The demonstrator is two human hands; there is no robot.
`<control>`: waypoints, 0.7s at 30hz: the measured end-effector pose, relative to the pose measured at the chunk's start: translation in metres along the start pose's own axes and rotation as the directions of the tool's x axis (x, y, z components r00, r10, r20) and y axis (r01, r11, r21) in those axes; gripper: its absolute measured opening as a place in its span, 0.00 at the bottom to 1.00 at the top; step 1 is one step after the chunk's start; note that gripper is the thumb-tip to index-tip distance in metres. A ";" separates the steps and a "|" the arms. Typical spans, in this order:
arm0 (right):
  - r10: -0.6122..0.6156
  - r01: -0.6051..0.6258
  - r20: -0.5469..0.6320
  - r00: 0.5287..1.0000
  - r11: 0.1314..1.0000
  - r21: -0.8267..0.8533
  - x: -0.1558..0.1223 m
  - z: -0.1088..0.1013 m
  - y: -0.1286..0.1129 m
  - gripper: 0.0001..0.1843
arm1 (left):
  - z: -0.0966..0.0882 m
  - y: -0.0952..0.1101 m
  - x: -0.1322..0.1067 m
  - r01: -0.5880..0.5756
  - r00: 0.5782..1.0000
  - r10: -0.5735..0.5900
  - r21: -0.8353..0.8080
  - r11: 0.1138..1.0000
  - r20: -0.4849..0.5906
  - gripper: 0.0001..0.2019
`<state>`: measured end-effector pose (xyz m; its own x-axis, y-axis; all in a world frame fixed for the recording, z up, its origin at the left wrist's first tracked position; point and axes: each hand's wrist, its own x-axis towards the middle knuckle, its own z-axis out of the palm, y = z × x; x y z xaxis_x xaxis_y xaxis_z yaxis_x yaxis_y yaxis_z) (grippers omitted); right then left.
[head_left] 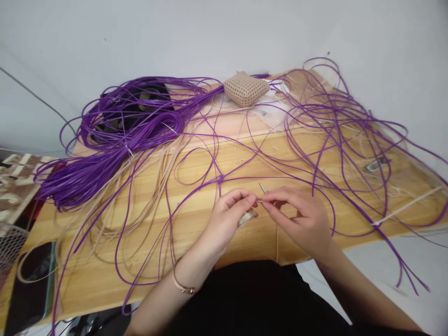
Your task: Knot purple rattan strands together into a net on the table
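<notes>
Near the table's front edge my left hand (227,214) is closed around a small pale piece (247,217) with a rounded edge; its exact kind is partly hidden by the fingers. Close beside it, my right hand (301,217) pinches a thin beige strand (259,201) that runs between the two hands. A slim pointed metal tip (262,187) sticks out past the right fingers, its other end hidden in the hand. Below the right palm a thin beige strand (277,245) hangs down. Just beyond the hands, purple strands cross at a small knot (220,178) on the tabletop.
A thick purple bundle (94,172) lies left over beige strands (154,186). Loose purple loops (336,112) spread at right. A beige woven pouch-like piece (245,88) sits at the back. A phone (31,287) rests front left; a small blue-handled tool (377,164) is at right.
</notes>
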<state>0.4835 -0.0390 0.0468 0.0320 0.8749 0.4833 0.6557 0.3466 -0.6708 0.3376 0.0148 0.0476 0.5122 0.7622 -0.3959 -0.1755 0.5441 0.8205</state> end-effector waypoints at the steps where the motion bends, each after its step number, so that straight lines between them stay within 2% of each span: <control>1: 0.009 -0.009 0.004 1.000 1.000 0.020 0.000 0.000 0.000 0.05 | -0.001 0.000 0.000 -0.016 1.000 0.016 0.038 0.999 0.012 0.09; 5: 0.043 -0.046 0.032 0.999 0.995 0.091 0.000 -0.003 -0.002 0.06 | -0.004 0.000 0.000 -0.118 0.992 0.102 0.244 0.963 0.077 0.09; 8: 0.058 -0.064 0.064 0.996 0.993 0.100 0.000 -0.005 -0.004 0.06 | -0.006 0.002 -0.003 -0.179 0.982 0.148 0.321 0.930 0.118 0.09; 11: 0.001 -0.003 0.042 0.999 0.999 0.034 -0.001 -0.006 -0.003 0.08 | -0.007 0.005 -0.004 -0.120 0.985 0.077 0.298 0.947 0.152 0.10; 15: -0.147 0.149 0.023 0.989 0.984 -0.098 -0.001 -0.007 -0.002 0.11 | -0.009 0.007 -0.004 -0.013 0.989 -0.020 0.219 0.976 0.145 0.09; 17: -0.115 0.119 0.050 0.992 0.990 -0.080 -0.001 -0.007 -0.003 0.11 | -0.009 0.007 -0.004 -0.022 0.991 -0.008 0.221 0.975 0.131 0.09; 21: 0.033 -0.036 0.102 0.994 0.999 0.025 0.000 -0.007 -0.004 0.07 | -0.007 0.007 -0.006 -0.110 0.992 0.082 0.319 0.941 0.100 0.07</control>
<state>0.4859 -0.0431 0.0532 -0.0236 0.9159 0.4008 0.6351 0.3233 -0.7015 0.3277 0.0168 0.0529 0.5771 0.7656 -0.2841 0.0467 0.3164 0.9475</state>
